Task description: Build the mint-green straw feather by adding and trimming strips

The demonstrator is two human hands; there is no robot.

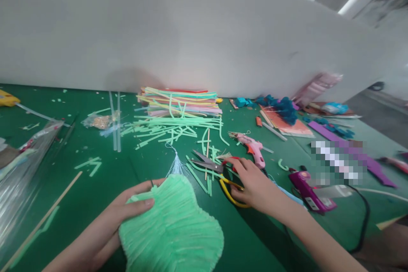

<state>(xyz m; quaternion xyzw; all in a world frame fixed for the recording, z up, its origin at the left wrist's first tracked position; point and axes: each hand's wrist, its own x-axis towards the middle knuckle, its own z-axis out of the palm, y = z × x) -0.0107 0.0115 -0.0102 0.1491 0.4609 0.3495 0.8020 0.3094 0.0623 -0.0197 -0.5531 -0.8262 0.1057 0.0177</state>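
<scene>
- Green ruffled piece (174,229) lies on the green worktop (95,187), low in the middle, with the left hand (127,210) clamped on its upper left edge, thumb on top.
- Right hand (253,185) rests on the scissors (219,172), its grip closed about the yellow handles.
- Pink glue gun (253,148) lies just beyond; cut green strips (168,129) are scattered before a stack of coloured sheets (181,102).

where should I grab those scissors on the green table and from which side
Take the scissors by the yellow and red handle loops, coming from the near right, where the right hand already rests. The blades point away to the left, lying flat among green strips.
</scene>
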